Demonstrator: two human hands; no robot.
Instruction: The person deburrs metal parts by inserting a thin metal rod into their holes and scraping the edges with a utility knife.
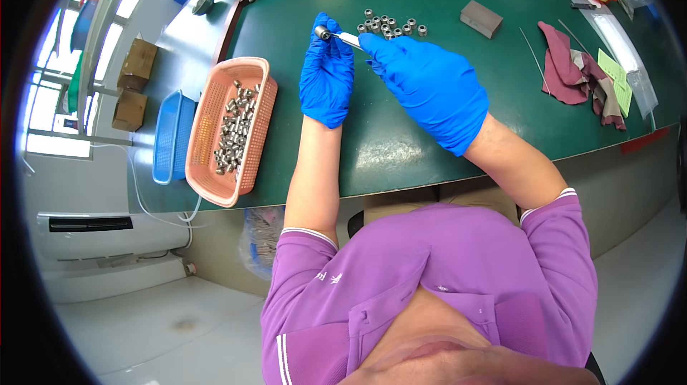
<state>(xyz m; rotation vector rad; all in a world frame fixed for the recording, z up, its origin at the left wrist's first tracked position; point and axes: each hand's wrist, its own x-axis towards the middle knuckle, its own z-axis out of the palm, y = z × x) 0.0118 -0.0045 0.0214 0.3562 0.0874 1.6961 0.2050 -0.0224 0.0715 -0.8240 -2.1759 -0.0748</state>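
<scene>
Both hands wear blue gloves over a green table (401,149). My left hand (327,74) pinches a small metal cylinder (323,32) at its fingertips. My right hand (429,81) grips a thin metal tool (348,40) whose tip meets that cylinder. Just beyond the hands, several small metal cylinders (390,25) stand in a cluster on the table. A pink mesh basket (215,170) at the left holds many more metal cylinders (235,131).
A blue basket (172,138) sits left of the pink one. A grey block (481,18) lies at the back, a maroon rag (572,70) and thin rods at the right, with green paper and plastic bags beyond. Cardboard boxes (136,63) stand far left.
</scene>
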